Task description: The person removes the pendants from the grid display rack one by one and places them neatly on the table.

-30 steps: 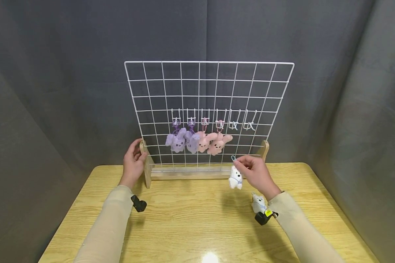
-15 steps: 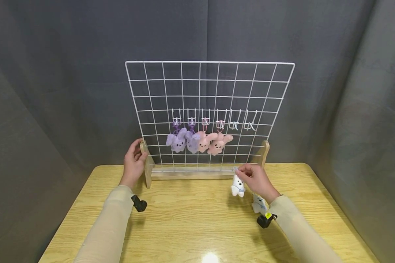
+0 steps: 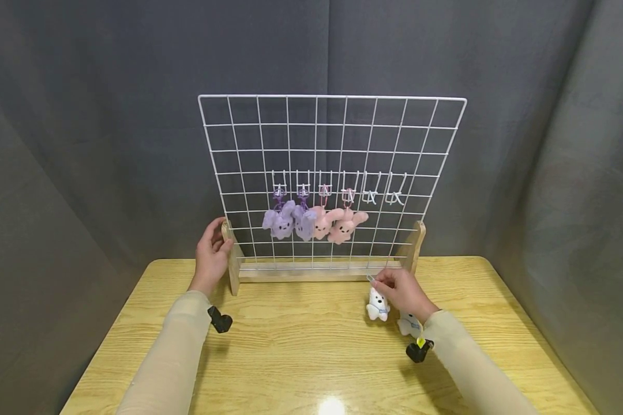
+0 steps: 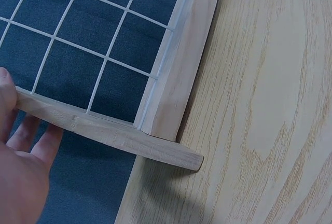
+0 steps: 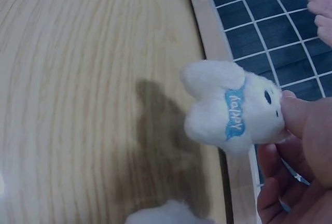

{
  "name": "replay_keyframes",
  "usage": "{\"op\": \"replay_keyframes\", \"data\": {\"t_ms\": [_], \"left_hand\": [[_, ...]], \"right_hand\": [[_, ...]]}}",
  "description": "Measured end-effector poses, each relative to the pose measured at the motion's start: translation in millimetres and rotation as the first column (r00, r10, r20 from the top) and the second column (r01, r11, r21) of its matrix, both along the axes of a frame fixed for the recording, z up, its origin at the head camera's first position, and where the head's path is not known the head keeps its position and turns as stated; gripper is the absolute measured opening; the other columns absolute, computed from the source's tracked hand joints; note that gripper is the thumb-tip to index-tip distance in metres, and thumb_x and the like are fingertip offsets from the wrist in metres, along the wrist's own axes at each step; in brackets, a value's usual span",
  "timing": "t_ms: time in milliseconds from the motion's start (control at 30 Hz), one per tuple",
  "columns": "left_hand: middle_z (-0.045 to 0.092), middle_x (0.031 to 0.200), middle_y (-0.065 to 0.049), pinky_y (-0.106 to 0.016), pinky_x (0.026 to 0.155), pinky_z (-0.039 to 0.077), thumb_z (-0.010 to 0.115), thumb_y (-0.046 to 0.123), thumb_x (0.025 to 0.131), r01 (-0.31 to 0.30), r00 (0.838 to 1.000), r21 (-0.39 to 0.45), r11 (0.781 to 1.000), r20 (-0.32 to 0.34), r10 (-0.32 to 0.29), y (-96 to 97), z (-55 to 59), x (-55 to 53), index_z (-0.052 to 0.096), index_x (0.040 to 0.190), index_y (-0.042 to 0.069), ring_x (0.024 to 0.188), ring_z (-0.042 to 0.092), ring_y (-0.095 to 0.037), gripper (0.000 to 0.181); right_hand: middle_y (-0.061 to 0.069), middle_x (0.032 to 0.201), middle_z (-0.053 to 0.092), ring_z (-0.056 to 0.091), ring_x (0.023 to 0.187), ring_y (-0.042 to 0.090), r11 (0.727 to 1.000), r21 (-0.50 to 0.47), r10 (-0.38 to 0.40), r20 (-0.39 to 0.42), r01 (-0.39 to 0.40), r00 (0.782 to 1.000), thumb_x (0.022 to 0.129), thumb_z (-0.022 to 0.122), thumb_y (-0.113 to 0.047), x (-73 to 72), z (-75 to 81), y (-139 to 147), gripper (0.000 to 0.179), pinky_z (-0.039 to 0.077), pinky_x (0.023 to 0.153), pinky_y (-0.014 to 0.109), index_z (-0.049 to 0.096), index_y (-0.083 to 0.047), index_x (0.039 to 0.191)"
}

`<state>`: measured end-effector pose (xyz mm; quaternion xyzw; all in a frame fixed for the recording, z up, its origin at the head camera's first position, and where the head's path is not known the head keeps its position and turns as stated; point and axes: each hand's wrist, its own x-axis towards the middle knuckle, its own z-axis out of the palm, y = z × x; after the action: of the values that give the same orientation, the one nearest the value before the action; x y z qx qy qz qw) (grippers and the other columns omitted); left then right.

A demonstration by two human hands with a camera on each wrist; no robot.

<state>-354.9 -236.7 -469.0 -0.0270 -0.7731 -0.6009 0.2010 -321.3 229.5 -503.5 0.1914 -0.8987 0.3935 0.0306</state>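
Note:
My right hand (image 3: 402,293) pinches a white plush dog keychain (image 3: 378,305) by its top, just above the table. In the right wrist view the plush dog (image 5: 228,107) wears a blue scarf lettered "happy", and a shadow lies below it. A second white plush dog (image 3: 409,325) lies on the table, partly hidden behind my right wrist. My left hand (image 3: 211,253) grips the left wooden upright (image 3: 232,259) of a white wire grid rack (image 3: 332,124); the left wrist view shows fingers and thumb round the wooden edge (image 4: 109,136).
Purple plush keychains (image 3: 280,222) and pink plush keychains (image 3: 342,225) hang from hooks on the grid. Two hooks (image 3: 394,197) at the right carry no plush. The rack stands at the back of the wooden table (image 3: 301,346), before a grey curtain (image 3: 109,144).
My right hand has come down and slightly right with the white plush dog, from in front of the grid toward the table. My left hand stays on the upright.

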Motion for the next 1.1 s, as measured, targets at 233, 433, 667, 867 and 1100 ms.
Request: {"op": "replay_keyframes", "data": {"t_ms": [233, 433, 667, 867, 1100], "left_hand": [[0.058, 0.137, -0.023, -0.031, 0.101, 0.053, 0.057, -0.006, 0.104, -0.01, 1.0, -0.026, 1.0, 0.011, 0.011, 1.2, 0.7, 1.0, 0.045, 0.157, 0.016, 0.126, 0.061, -0.033, 0.059], [0.058, 0.138, -0.022, -0.041, 0.106, 0.053, 0.057, -0.005, 0.105, -0.006, 1.0, -0.018, 1.0, 0.018, 0.007, 2.0, 2.2, 3.1, 0.044, 0.158, 0.019, 0.127, 0.061, -0.032, 0.06], [0.059, 0.138, -0.024, -0.035, 0.103, 0.053, 0.058, -0.007, 0.103, -0.006, 1.0, -0.004, 1.0, -0.004, 0.006, 1.6, 1.3, 0.2, 0.046, 0.157, 0.017, 0.127, 0.061, -0.034, 0.06], [0.059, 0.138, -0.022, -0.043, 0.106, 0.053, 0.057, -0.007, 0.104, -0.013, 1.0, -0.01, 1.0, 0.005, 0.013, 0.8, -0.3, -0.1, 0.045, 0.157, 0.018, 0.127, 0.061, -0.033, 0.06], [0.059, 0.137, -0.023, -0.043, 0.104, 0.053, 0.057, -0.007, 0.103, -0.015, 1.0, -0.005, 1.0, 0.008, 0.015, 1.9, 1.2, 0.1, 0.046, 0.157, 0.017, 0.126, 0.062, -0.033, 0.059]], "right_hand": [[-0.003, 0.075, 0.067, 0.056, 0.065, 0.011, 0.997, 0.082, 0.011, 0.038, -0.014, 0.999, 0.102, 0.07, -0.013, 0.1, -7.8, 3.4, 0.015, 0.048, 0.058, 0.025, 0.075, -0.01, 0.089], [-0.005, 0.071, 0.066, 0.056, 0.062, 0.008, 0.991, 0.124, 0.049, 0.029, -0.052, 0.998, 0.1, 0.072, -0.009, 1.0, -12.7, 5.0, 0.016, 0.048, 0.055, 0.024, 0.074, -0.01, 0.084], [-0.006, 0.072, 0.066, 0.055, 0.06, 0.005, 0.981, 0.176, 0.088, -0.007, -0.085, 0.996, 0.099, 0.073, -0.009, 2.1, -13.4, 4.1, 0.015, 0.048, 0.055, 0.024, 0.076, -0.009, 0.084], [-0.007, 0.07, 0.066, 0.055, 0.059, 0.005, 0.974, 0.204, 0.097, 0.005, -0.096, 0.995, 0.098, 0.074, -0.01, 2.7, -14.0, 3.3, 0.017, 0.048, 0.056, 0.024, 0.076, -0.011, 0.081], [-0.007, 0.073, 0.067, 0.055, 0.062, 0.006, 0.967, 0.239, 0.083, 0.026, -0.087, 0.996, 0.099, 0.073, -0.012, 3.8, -13.0, 2.9, 0.016, 0.048, 0.059, 0.025, 0.076, -0.011, 0.084]]}}
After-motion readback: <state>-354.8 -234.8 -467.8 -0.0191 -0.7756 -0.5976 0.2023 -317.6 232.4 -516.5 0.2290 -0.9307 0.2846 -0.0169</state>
